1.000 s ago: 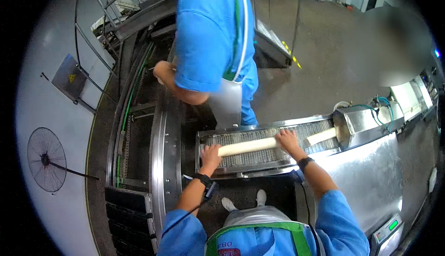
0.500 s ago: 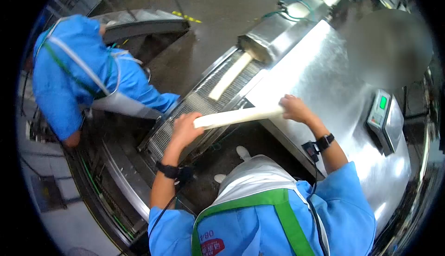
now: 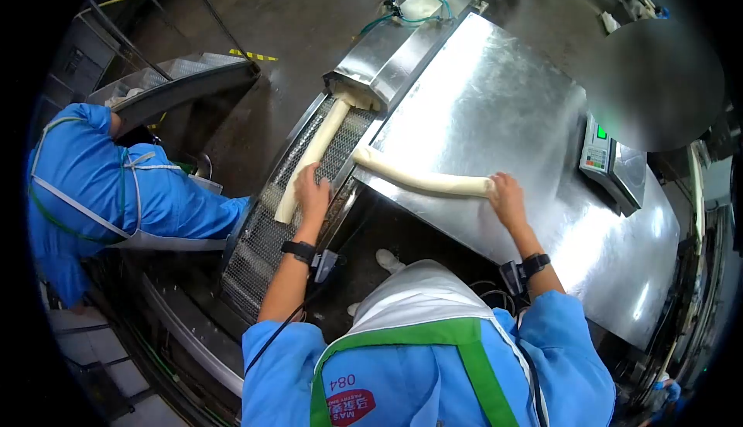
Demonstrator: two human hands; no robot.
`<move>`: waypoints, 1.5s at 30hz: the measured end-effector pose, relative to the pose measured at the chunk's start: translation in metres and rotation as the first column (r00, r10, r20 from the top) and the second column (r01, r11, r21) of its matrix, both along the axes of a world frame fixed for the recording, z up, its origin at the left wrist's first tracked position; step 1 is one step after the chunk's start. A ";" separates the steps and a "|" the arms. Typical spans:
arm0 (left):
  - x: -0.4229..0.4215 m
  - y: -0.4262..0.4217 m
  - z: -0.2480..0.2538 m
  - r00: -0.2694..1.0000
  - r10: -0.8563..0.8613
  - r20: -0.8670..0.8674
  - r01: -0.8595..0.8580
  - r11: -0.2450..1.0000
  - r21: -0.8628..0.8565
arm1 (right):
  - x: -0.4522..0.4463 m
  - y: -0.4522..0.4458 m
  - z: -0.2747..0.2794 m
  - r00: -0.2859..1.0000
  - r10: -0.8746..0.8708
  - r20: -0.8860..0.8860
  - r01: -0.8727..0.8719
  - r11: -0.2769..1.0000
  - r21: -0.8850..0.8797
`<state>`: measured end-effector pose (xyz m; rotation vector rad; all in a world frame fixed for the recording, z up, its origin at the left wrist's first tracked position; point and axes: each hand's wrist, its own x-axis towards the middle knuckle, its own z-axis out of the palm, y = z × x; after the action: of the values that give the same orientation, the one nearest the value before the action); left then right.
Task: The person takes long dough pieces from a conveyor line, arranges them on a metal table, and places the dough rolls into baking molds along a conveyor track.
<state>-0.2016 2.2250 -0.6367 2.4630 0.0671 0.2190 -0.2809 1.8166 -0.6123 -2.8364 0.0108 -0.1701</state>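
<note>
Working across the table (image 3: 480,110) and the belt (image 3: 251,261)

On my remote feed the table is the largest thing, bright metal with white glare at its near right. The belt, a metal mesh between side rails, runs beside it on the left. Past the belt I see a co-worker (image 3: 124,179) in blue with a white apron. At the belt's far end sits the hood (image 3: 406,40), a boxy steel housing.

The table roll (image 3: 426,179), pale and slightly bowed, lies across the table near its front edge, its left end close to the belt. The belt roll (image 3: 316,152), also pale, lies lengthwise on the mesh, its far end at the hood's mouth. The scale (image 3: 615,164) stands on the table's right side, display lit green.

My right hand (image 3: 507,197) is at the right end of the table roll; my left hand (image 3: 313,199) is over the belt, beside the near half of the belt roll. A black band (image 3: 535,263) circles each wrist. The right fingers are clamped on the table roll. The left fingers meet the belt roll's right side, but I cannot tell whether they grip it.
</note>
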 end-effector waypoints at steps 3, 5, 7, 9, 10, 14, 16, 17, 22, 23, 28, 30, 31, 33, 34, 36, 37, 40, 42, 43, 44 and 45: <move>-0.018 0.026 0.008 0.969 0.246 0.003 -0.240 0.941 0.239 | 0.016 0.054 0.003 0.976 0.218 0.023 -0.219 0.975 0.030; -0.027 0.042 0.005 0.956 0.293 -0.029 -0.272 0.918 0.289 | 0.028 0.090 0.005 0.932 0.363 0.013 -0.364 0.931 0.014; -0.040 0.054 0.004 0.938 0.341 -0.065 -0.300 0.890 0.343 | 0.044 0.123 0.004 0.890 0.455 -0.003 -0.455 0.889 -0.056; -0.047 0.062 0.004 0.927 0.344 -0.149 -0.277 0.896 0.347 | 0.061 0.149 0.002 0.868 0.497 -0.021 -0.496 0.864 -0.085; -0.049 0.066 0.005 0.921 0.343 -0.186 -0.265 0.900 0.347 | 0.071 0.160 0.000 0.857 0.515 -0.022 -0.514 0.851 -0.111; -0.063 0.082 0.001 0.922 0.356 -0.151 -0.277 0.881 0.384 | 0.091 0.174 0.007 0.868 0.465 -0.174 -0.490 0.860 -0.146; -0.071 0.091 0.001 0.926 0.341 -0.159 -0.257 0.882 0.394 | 0.100 0.163 -0.001 0.925 0.346 -0.155 -0.361 0.930 -0.074; -0.076 0.096 0.002 0.922 0.352 -0.160 -0.267 0.880 0.392 | 0.105 0.151 -0.005 0.938 0.313 -0.148 -0.326 0.942 -0.072; -0.099 0.116 0.000 0.949 0.298 -0.099 -0.229 0.872 0.433 | 0.128 0.091 -0.024 0.981 0.185 -0.057 -0.183 0.983 0.036; -0.101 0.119 0.000 0.946 0.309 -0.095 -0.240 0.869 0.433 | 0.135 0.084 -0.027 0.987 0.159 -0.040 -0.157 0.987 0.042; -0.122 0.135 0.006 0.945 0.312 -0.099 -0.245 0.875 0.418 | 0.141 0.072 0.006 0.971 0.222 -0.089 -0.183 0.929 0.323; -0.131 0.132 0.016 0.931 0.360 -0.064 -0.312 0.874 0.373 | 0.125 0.072 0.023 0.943 0.250 -0.220 -0.128 0.882 0.453; -0.133 0.135 0.010 0.940 0.340 -0.022 -0.308 0.876 0.372 | 0.118 0.065 0.019 0.939 0.225 -0.262 -0.114 0.918 0.381; -0.138 0.138 0.006 0.948 0.318 -0.004 -0.295 0.882 0.367 | 0.099 0.032 -0.014 0.936 0.226 -0.271 -0.137 0.940 0.312; -0.137 0.138 0.011 0.947 0.319 -0.025 -0.289 0.885 0.364 | 0.094 0.003 -0.050 0.958 0.203 -0.201 -0.160 0.965 0.210; -0.137 0.138 0.019 0.931 0.345 -0.120 -0.279 0.883 0.378 | 0.055 0.013 -0.005 0.952 0.247 -0.181 -0.201 0.950 0.241; -0.140 0.140 0.016 0.932 0.349 -0.096 -0.288 0.876 0.387 | 0.049 0.001 -0.010 0.955 0.227 -0.192 -0.191 0.964 0.187; -0.147 0.152 0.017 0.925 0.351 -0.147 -0.272 0.879 0.391 | 0.044 -0.029 -0.027 0.955 0.227 -0.190 -0.209 0.971 0.113; -0.153 0.165 0.024 0.924 0.343 -0.167 -0.262 0.889 0.376 | 0.044 -0.038 -0.036 0.956 0.249 -0.152 -0.240 0.968 0.072; -0.156 0.169 0.027 0.924 0.321 -0.207 -0.233 0.903 0.360 | 0.046 -0.041 -0.040 0.958 0.256 -0.133 -0.254 0.967 0.031; -0.157 0.174 0.031 0.922 0.335 -0.196 -0.252 0.900 0.355 | 0.045 -0.046 -0.044 0.958 0.252 -0.138 -0.253 0.967 0.013; -0.159 0.180 0.035 0.909 0.317 -0.271 -0.254 0.936 0.243 | 0.046 -0.040 -0.042 0.957 0.251 -0.147 -0.252 0.968 0.007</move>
<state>-0.3608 2.4054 -0.6018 2.6646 0.5722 -0.0379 -0.2345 1.7768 -0.6548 -2.8227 -0.3194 0.0948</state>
